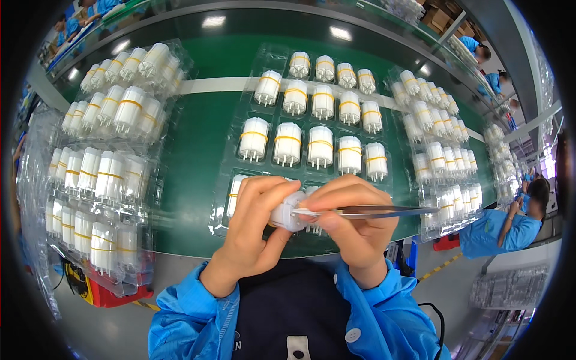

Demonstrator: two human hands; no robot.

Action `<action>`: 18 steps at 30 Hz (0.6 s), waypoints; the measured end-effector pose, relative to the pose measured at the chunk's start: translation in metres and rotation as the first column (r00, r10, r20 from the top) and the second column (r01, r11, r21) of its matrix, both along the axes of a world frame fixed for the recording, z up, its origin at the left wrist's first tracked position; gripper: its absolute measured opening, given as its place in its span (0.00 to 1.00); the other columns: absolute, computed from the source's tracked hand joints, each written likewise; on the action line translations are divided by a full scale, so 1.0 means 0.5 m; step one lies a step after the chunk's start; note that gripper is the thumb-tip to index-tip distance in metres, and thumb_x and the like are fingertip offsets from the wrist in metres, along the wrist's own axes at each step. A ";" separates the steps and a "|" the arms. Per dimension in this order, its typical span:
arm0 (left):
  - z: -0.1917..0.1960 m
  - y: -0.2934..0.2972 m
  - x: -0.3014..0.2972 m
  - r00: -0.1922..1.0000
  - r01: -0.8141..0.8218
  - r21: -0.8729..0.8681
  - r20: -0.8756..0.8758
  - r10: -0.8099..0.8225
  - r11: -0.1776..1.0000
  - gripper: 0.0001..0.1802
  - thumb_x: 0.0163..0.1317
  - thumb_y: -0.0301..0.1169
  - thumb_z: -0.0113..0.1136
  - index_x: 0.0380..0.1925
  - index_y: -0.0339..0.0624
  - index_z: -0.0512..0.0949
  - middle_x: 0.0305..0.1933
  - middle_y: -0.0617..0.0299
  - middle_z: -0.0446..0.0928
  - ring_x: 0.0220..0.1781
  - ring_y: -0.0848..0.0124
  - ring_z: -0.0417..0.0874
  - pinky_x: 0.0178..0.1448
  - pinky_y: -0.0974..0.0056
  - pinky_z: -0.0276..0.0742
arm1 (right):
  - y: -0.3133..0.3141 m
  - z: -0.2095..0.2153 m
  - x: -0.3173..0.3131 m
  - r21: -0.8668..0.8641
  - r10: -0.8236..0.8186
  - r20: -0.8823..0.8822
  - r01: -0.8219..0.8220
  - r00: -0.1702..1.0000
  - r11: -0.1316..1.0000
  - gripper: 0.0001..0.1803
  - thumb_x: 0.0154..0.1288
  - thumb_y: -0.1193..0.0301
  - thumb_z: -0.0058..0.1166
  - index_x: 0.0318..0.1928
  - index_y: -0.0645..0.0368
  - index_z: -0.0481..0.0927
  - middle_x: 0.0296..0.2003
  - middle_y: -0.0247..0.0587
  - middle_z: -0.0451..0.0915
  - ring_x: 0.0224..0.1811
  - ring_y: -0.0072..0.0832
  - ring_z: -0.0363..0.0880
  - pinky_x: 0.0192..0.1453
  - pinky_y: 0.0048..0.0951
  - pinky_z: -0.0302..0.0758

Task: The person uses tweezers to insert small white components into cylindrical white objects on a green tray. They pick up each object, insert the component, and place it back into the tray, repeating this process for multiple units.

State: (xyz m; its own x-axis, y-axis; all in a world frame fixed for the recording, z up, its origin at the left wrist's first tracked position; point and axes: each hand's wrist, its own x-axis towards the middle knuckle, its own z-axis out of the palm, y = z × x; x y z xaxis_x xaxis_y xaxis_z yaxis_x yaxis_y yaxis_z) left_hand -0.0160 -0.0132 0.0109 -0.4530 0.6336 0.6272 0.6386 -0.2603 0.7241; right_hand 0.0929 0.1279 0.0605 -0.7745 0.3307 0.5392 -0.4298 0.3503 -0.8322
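My left hand (247, 231) is closed around a white plastic cylinder-shaped part (287, 217), with its end face turned up. In my right hand (363, 231) I pinch a pair of metal tweezers (390, 211), held nearly level. The tips of the tweezers meet the end face of the part; whether they grip anything there is too small to tell. Both hands hover over the near row of a clear plastic tray (227, 162). White pronged cylinders (287, 144) with yellow bands stand in rows in that tray, and my hands hide some of the near ones.
The trays rest on a green worktop (191, 174). Stacked trays of the same cylinders stand on the left (108, 174) and the right (444, 156). A red bin (120, 293) is below the left edge. A co-worker in blue (501, 231) is off to the right.
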 end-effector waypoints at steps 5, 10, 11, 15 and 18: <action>-0.004 -0.005 0.000 0.982 0.111 0.010 0.152 -0.111 0.994 0.31 0.47 0.18 0.63 0.57 0.31 0.72 0.53 0.44 0.72 0.52 0.51 0.75 0.56 0.56 0.72 | 0.001 -0.011 0.000 -0.083 -0.030 -0.086 0.023 0.996 0.996 0.09 0.55 0.81 0.63 0.39 0.67 0.84 0.37 0.50 0.85 0.39 0.35 0.84 0.43 0.29 0.79; -0.002 -0.008 -0.004 0.973 0.148 0.001 0.180 -0.146 0.989 0.31 0.48 0.18 0.63 0.57 0.30 0.72 0.54 0.44 0.72 0.53 0.51 0.75 0.58 0.56 0.72 | 0.002 -0.002 0.000 -0.009 -0.010 -0.032 0.010 0.999 1.000 0.09 0.54 0.81 0.63 0.38 0.67 0.84 0.36 0.50 0.85 0.39 0.36 0.84 0.44 0.31 0.80; -0.003 -0.008 -0.004 0.972 0.152 0.001 0.182 -0.149 0.988 0.31 0.48 0.18 0.62 0.57 0.30 0.72 0.54 0.44 0.72 0.53 0.51 0.75 0.58 0.56 0.72 | 0.003 -0.004 -0.002 0.005 -0.003 -0.039 0.004 0.999 1.000 0.09 0.54 0.82 0.63 0.38 0.67 0.84 0.36 0.50 0.85 0.39 0.36 0.85 0.44 0.31 0.80; -0.002 -0.009 -0.005 0.969 0.158 -0.009 0.193 -0.154 0.987 0.31 0.47 0.18 0.62 0.57 0.30 0.72 0.53 0.44 0.72 0.53 0.51 0.75 0.58 0.56 0.71 | 0.006 -0.004 -0.003 0.014 0.009 -0.039 -0.009 0.999 1.000 0.08 0.54 0.82 0.63 0.37 0.67 0.85 0.36 0.49 0.85 0.39 0.36 0.85 0.44 0.30 0.81; -0.002 -0.010 -0.004 0.968 0.159 -0.014 0.201 -0.153 0.987 0.32 0.46 0.18 0.62 0.57 0.30 0.72 0.53 0.44 0.72 0.53 0.51 0.75 0.58 0.56 0.71 | 0.005 -0.001 -0.003 0.025 0.002 -0.032 -0.001 0.999 1.000 0.08 0.55 0.82 0.63 0.37 0.66 0.85 0.36 0.49 0.85 0.39 0.35 0.85 0.44 0.30 0.81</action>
